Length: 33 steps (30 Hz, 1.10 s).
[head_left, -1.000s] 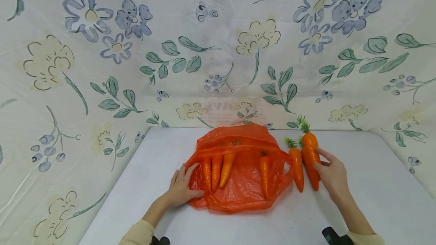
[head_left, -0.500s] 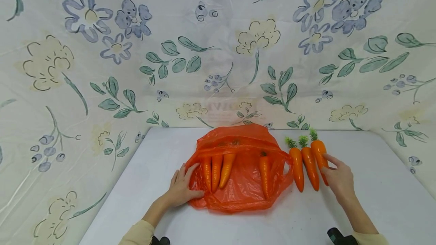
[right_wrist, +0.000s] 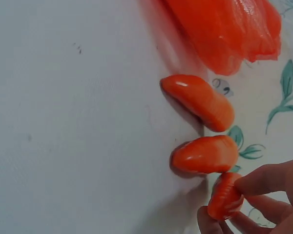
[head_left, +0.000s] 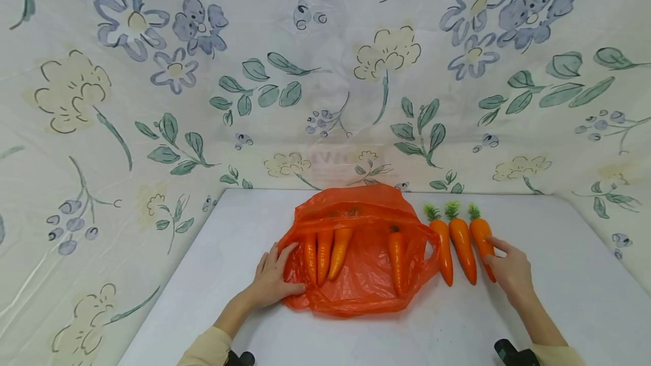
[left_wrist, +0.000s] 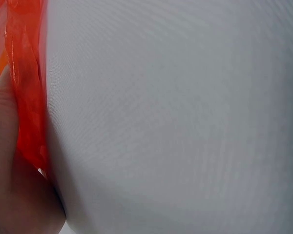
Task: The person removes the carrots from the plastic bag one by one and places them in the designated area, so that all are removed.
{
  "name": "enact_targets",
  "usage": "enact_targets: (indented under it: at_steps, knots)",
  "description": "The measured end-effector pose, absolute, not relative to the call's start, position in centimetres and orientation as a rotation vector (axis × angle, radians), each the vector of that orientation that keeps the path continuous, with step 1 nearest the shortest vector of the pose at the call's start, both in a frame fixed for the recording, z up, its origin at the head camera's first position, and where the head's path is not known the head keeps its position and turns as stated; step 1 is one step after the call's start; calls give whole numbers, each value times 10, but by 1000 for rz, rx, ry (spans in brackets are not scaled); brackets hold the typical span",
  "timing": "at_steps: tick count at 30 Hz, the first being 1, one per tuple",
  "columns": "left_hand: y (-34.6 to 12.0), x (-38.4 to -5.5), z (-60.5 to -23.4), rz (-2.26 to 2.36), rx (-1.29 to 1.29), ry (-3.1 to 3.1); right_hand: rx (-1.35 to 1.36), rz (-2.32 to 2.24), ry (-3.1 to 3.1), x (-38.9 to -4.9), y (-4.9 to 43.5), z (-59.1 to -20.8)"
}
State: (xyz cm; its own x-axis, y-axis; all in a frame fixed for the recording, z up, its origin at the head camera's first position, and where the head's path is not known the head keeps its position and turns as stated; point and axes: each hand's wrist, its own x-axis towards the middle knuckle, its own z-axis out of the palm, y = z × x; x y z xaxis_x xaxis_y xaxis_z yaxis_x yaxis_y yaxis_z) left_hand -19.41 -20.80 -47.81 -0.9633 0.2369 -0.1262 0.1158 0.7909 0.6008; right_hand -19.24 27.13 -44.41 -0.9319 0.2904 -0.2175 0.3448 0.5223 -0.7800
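My right hand [head_left: 511, 273] pinches the rightmost orange carrot [head_left: 480, 237] by its side between thumb and fingers; in the right wrist view the carrot [right_wrist: 226, 199] shows end-on. To its left lie a middle carrot [head_left: 461, 244] and another carrot [head_left: 443, 244], all with green tufts pointing away from me. My left hand [head_left: 272, 284] rests spread on the left edge of a red plastic bag [head_left: 363, 273], its thumb lying along the film in the left wrist view. Through the thin red film several carrots show, among them a carrot [head_left: 396, 264] at the bag's right side.
The white table [head_left: 371, 340] bears the bag and the loose carrots. Behind it hangs a floral cloth [head_left: 330, 89], which also spreads to both sides. The bag's handle loop [head_left: 429, 253] lies beside the leftmost loose carrot.
My right hand has moved the carrot rightward and toward me, off its overlap with the middle carrot and into line with the other two. My left hand and the bag stay put.
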Motion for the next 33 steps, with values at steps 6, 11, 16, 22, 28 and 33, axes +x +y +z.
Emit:
enact_targets:
  at_steps: [6, 11, 16, 22, 28, 33]
  knots:
    - [-208, -195, -479, 906, 287, 2793, 510, -1260, 2712, -197, 275, -445]
    - [-208, -194, -477, 909, 272, 2792, 451, -1147, 2730, -199, 273, -443]
    - [-208, -194, -476, 903, 278, 2792, 433, -1115, 2729, -199, 270, -443]
    - [-208, -195, -478, 897, 300, 2797, 404, -1128, 2683, -198, 271, -443]
    - [-209, -196, -478, 903, 316, 2808, 405, -1203, 2630, -200, 273, -444]
    - [-209, -196, -480, 893, 317, 2810, 384, -1208, 2636, -199, 274, -443]
